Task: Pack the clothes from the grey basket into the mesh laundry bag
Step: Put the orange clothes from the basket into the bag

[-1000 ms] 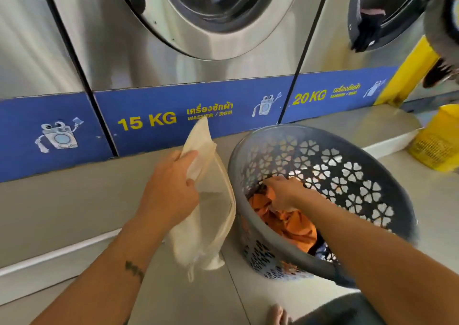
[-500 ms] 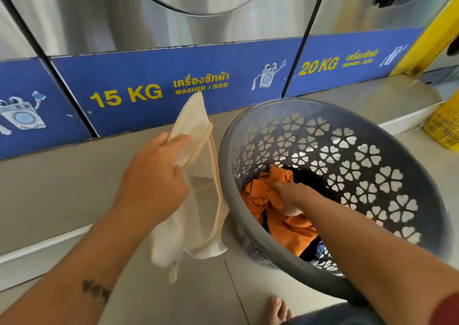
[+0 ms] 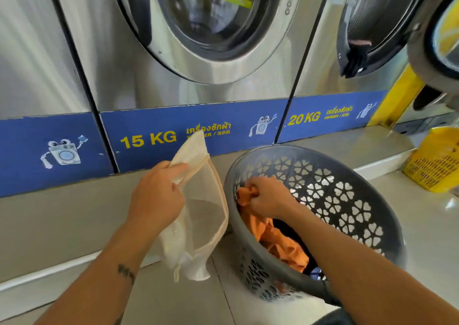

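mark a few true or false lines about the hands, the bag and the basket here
1. The left hand holds the mesh laundry bag by its rim. True.
2. The right hand grips a blue garment. False: it grips the orange garment.
3. The orange garment lies inside the bag. False: it is in the grey basket.
4. The basket stands to the right of the bag. True.
5. The washer label behind the bag reads 20 KG. False: 15 KG.

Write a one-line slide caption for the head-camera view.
Left hand holds the mesh laundry bag open while the right hand grips an orange garment in the grey basket.
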Demonstrator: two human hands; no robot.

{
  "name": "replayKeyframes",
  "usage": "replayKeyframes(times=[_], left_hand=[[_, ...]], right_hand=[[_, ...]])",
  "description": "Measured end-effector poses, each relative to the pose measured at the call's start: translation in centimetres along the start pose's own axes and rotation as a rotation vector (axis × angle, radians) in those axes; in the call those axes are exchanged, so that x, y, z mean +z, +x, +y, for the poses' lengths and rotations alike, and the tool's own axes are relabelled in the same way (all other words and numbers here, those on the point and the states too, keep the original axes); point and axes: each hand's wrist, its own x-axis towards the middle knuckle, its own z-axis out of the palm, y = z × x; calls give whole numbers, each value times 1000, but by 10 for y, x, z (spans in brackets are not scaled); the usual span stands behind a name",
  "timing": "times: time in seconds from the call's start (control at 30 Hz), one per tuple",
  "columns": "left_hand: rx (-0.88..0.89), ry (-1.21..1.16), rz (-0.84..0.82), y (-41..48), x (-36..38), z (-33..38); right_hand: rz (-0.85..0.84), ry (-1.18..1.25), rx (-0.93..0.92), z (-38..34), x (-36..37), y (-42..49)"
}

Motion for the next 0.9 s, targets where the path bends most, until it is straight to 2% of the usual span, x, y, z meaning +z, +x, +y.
replayKeyframes(times=[0.2,0.3,0.37,0.43,0.47,0.53,0.63,0.7,0.8,0.9], left_hand=[[-28,-15,-7,-26,-21,3],[-42,-50,-31,-33,-28,-3],[-75,-96,-29,-34,-32,-4],[-99,-152,-15,-32,-38,-1],[-100,-174,-6,-33,-42,1],[-114,-219,14,-34,-47,4],[-172,-244,4,-39,-49,-2],[-180,-226,-33,-38,-46,-6],[-194,-227,-60,-34,-42,-8],[-187,-211,-69,-32,-38,-5]], right_hand=[[300,-96,-221,-55,-43,-43],[445,15,-372,-85,-52,-68],[473,209,-429,-104,-50,-84],[417,413,-428,-115,-41,-90],[372,442,-419,-118,-36,-90],[215,315,-433,-121,-26,-90],[-150,118,-515,-125,-14,-95],[-148,158,-455,-117,-17,-94],[-26,196,-321,-99,-30,-84],[40,97,-151,-88,-35,-77]])
